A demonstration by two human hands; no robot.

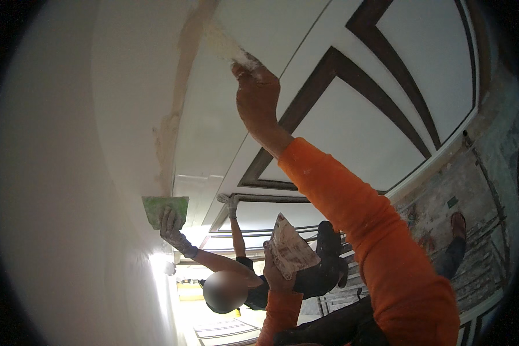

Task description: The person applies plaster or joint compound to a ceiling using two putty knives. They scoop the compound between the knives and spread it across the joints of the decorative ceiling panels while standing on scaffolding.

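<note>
My right hand [258, 92], at the end of a long orange sleeve, is closed on a pale, flat scraper [228, 46]. The scraper lies against the white surface beside a brownish, unpainted strip [193, 34], and white paste clings to my fingertips. Lower down, my left hand [278, 275] grips a broad putty knife [294, 245]. Its flared blade is smeared with whitish and brown filler. The handles of both tools are mostly hidden in my hands.
Below, a co-worker [254, 282] presses a green spreader [166, 207] to the wall with one gloved hand; the other glove [230, 203] touches the panelling. White panels with dark trim [352, 109] run along the right. Debris lies on the dirty floor [444, 202]. Bright light shines near the lower middle.
</note>
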